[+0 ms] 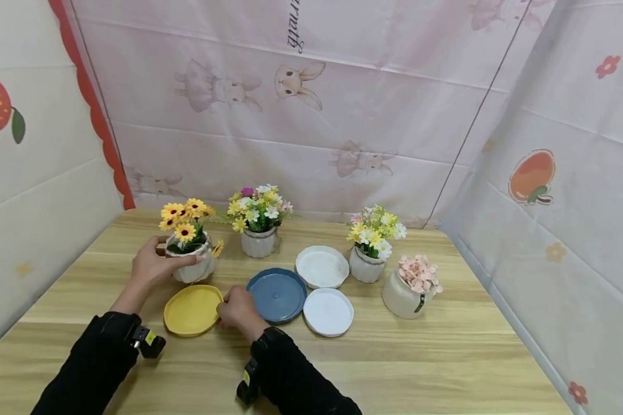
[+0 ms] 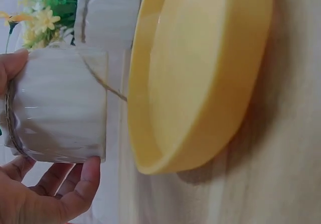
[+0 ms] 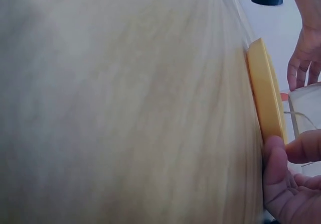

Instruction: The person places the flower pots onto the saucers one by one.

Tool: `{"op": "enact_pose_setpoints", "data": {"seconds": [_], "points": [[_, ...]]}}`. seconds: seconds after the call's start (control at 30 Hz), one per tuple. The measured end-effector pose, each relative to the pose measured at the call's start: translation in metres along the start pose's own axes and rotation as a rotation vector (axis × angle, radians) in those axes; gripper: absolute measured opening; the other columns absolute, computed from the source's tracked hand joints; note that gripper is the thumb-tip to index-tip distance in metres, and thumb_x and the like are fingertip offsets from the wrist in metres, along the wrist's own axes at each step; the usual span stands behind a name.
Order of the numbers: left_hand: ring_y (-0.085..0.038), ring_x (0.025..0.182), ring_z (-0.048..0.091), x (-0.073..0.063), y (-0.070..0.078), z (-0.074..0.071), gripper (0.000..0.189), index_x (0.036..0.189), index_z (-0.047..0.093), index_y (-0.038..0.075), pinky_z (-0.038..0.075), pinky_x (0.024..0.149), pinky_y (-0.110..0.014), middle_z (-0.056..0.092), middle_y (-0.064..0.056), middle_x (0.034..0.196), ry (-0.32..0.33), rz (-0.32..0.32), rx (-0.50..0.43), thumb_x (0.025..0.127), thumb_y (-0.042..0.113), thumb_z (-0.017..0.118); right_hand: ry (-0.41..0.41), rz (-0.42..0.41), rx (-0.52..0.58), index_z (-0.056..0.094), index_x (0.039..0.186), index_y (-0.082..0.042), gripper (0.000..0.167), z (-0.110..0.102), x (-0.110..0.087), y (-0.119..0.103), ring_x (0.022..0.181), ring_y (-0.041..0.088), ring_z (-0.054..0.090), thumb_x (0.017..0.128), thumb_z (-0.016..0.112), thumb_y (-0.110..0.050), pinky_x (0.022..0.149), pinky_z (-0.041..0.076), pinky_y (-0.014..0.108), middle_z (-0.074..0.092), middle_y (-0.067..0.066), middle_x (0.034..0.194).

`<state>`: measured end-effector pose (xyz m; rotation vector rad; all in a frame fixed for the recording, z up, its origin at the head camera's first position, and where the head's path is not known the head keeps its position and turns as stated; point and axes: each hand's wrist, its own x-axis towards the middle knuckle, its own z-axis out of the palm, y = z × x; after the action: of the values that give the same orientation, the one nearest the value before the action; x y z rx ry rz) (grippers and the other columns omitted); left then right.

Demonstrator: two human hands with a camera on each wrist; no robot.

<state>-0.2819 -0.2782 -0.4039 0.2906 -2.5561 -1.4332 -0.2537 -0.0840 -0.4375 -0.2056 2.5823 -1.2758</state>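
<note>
My left hand (image 1: 153, 266) grips a whitish ribbed flower pot (image 1: 201, 266) holding yellow, dark-centred flowers (image 1: 185, 231). In the left wrist view, thumb and fingers lie on opposite sides of the pot (image 2: 60, 106), and twine circles it near the rim. Just in front of the pot is a yellow saucer (image 1: 192, 311) with a raised edge. My right hand (image 1: 240, 311) pinches the saucer's right edge. The right wrist view shows this saucer (image 3: 267, 91) edge-on, its near end between thumb and finger of the right hand (image 3: 296, 184).
Right of the right hand sit a blue saucer (image 1: 276, 295) and two white saucers, one behind (image 1: 322, 266) and one in front (image 1: 329, 312). Potted flowers stand at the back (image 1: 259, 242) and right (image 1: 366, 266), beside a cream pot (image 1: 402, 297) of pink blooms. Printed cloth (image 1: 311, 121) hangs behind.
</note>
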Motion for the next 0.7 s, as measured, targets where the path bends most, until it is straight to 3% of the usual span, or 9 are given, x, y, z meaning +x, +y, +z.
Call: {"op": "enact_pose_setpoints", "data": {"seconds": [0.1, 0.33, 0.7], "points": [[-0.034, 0.104, 0.044, -0.005, -0.002, 0.001, 0.108, 0.141, 0.03, 0.001, 0.047, 0.064, -0.036, 0.042, -0.025, 0.122, -0.01, -0.013, 0.013, 0.062, 0.056, 0.08, -0.002, 0.022, 0.006, 0.051, 0.05, -0.006, 0.035, 0.0, 0.0, 0.001, 0.04, 0.014, 0.051, 0.085, 0.058, -0.002, 0.037, 0.033, 0.022, 0.053, 0.001, 0.044], [-0.041, 0.107, 0.043, -0.021, -0.001, -0.003, 0.108, 0.142, 0.026, -0.002, 0.044, 0.075, -0.041, 0.039, -0.031, 0.124, -0.097, 0.023, 0.03, 0.066, 0.053, 0.079, -0.015, 0.039, 0.029, 0.055, 0.06, -0.007, 0.026, -0.004, 0.002, 0.0, 0.044, 0.014, 0.053, 0.085, 0.058, -0.002, 0.042, 0.036, 0.022, 0.056, 0.003, 0.049], [-0.038, 0.102, 0.048, -0.038, 0.0, -0.002, 0.103, 0.14, 0.028, -0.003, 0.048, 0.067, -0.034, 0.042, -0.029, 0.121, -0.158, 0.034, 0.063, 0.067, 0.051, 0.079, -0.051, 0.066, 0.078, 0.059, 0.068, -0.007, 0.02, -0.007, 0.002, -0.001, 0.048, 0.015, 0.057, 0.087, 0.057, -0.002, 0.045, 0.042, 0.023, 0.06, 0.005, 0.054]]}}
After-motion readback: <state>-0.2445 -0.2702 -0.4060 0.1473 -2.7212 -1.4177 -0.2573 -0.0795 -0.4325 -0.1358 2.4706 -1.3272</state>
